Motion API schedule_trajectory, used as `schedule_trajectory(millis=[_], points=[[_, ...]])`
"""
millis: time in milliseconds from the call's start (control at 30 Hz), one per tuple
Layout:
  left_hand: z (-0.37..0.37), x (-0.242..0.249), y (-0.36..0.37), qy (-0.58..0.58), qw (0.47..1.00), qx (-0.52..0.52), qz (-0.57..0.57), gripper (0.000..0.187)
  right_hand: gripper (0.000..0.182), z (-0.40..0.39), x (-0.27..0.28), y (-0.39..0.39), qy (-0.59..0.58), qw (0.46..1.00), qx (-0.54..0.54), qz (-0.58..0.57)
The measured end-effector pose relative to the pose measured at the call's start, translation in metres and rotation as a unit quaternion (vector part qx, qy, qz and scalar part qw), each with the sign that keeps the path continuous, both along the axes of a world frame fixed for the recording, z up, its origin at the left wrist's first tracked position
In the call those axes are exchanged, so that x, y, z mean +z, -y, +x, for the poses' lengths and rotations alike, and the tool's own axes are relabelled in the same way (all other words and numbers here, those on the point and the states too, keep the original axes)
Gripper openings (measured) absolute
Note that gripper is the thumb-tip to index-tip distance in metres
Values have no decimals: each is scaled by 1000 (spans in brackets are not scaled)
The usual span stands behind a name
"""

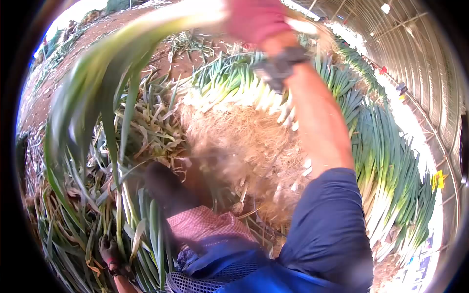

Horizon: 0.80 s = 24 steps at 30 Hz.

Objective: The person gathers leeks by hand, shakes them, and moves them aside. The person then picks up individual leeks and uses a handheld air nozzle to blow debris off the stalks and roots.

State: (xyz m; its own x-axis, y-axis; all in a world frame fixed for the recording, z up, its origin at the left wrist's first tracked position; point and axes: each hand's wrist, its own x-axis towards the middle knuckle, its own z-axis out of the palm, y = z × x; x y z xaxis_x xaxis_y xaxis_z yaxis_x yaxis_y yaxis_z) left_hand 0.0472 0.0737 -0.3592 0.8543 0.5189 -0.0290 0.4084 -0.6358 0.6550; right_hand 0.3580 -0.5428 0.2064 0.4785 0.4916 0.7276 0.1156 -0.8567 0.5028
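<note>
Right hand [256, 20] up high, red glove blurred, closed round pale stalk of leek [183, 20], green leaves arching down to my left. Dark watch [279, 67] on that wrist. Left hand [109, 251] low, well apart from right, dark glove among leafy heap [156, 237]; can't tell whether it grips anything. Between, in front of me: pale stringy roots [234, 141], spread wide. Leek row [386, 171] curving round their far side and down my right, near yellow tag [438, 180].
</note>
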Motion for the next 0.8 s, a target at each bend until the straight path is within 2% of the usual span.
schedule_trajectory(millis=[33,67,100,133,167,200,233,267,300,333,367,400,433,500,567,600,633,667,700,733,767,800], points=[[2,-14,-9,8,999,11,-37,47,42,-14,15,33,-91,985,-124,78],[2,-14,-11,1,999,8,-39,50,35,-23,18,65,-145,942,-235,192],[2,-11,-11,0,999,5,-38,50,35,-36,6,116,-102,948,-167,249],[0,-8,-11,-12,1000,0,-16,49,46,-35,-4,168,-86,933,-218,273],[-1,-5,-10,-24,1000,-5,6,48,52,-51,-25,199,-69,910,-203,356],[1,-4,-11,-33,999,-11,21,48,59,-64,-42,228,-88,852,-308,415],[2,-1,-9,-34,999,-13,22,48,51,-65,-82,300,-145,894,-303,295],[2,5,-3,-22,998,6,-54,48,37,-66,-117,353,-297,855,-426,-11],[3,9,1,-10,991,26,-129,48,30,-70,-161,380,-327,812,-417,246],[5,10,2,-11,991,27,-127,48,35,-81,-199,401,-383,801,-442,131],[4,11,4,-1,991,25,-128,49,45,-81,-264,444,-381,673,-448,449],[3,9,4,10,991,24,-129,51,58,-94,-272,403,-339,648,-524,436],[5,5,5,13,991,30,-131,51,74,-117,-255,357,-265,590,-467,603],[3,2,1,33,995,11,-95,49,82,-118,-295,414,-276,554,-326,715],[7,-2,-3,16,997,-6,-78,45,83,-124,-291,437,-330,610,-356,625],[4,-1,-6,3,998,-10,-60,40,76,-125,-304,453,-326,670,-342,573],[6,14,5,-44,993,-11,-110,34,53,-118,-331,519,-328,770,-402,372],[29,83,43,-95,984,0,-154,29,37,-127,-312,536,-398,811,-428,24],[36,160,104,-84,971,50,-219,17,30,-125,-309,545,-339,827,-423,-148],[32,124,64,-109,992,-9,-64,15,25,-124,-295,532,-243,820,-416,-309],[25,87,32,-113,993,-40,-1,15,32,-92,-264,507,-372,716,-569,-155],[30,110,49,-75,997,16,2,24,39,-74,-250,466,-317,787,-529,-6]])
